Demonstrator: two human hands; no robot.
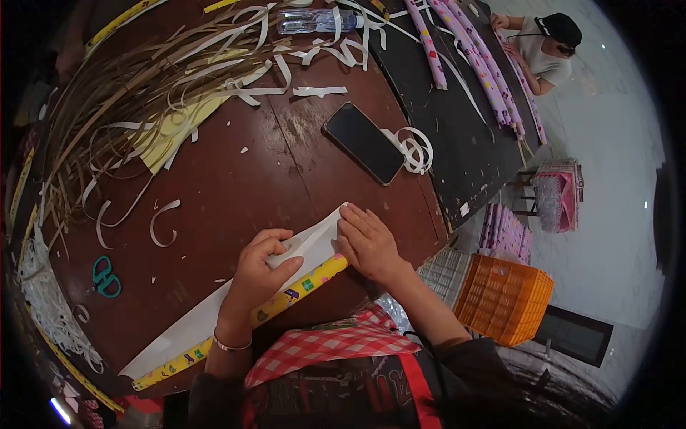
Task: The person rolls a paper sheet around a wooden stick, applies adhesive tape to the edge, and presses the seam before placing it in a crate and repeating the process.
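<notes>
A long sheet of yellow patterned wrapping paper (187, 357) lies along the front of the table, partly rolled, its white underside (187, 319) facing up. My left hand (261, 275) is curled around a pale roll of tape (288, 250) above the paper's middle. From the roll, a whitish strip appears to run along the sheet toward my right hand (370, 243). That hand lies flat at the paper's right end, fingers stretched out and pressing on its edge. Part of the roll is hidden by my left fingers.
Teal-handled scissors (106, 277) lie left; a phone (364, 143) and curled white strips (416, 151) lie ahead. Brown strips (93, 136) and a plastic bottle (318, 21) are farther off. Pink patterned rolls (475, 61) lie near another person (547, 53). An orange crate (504, 300) stands right.
</notes>
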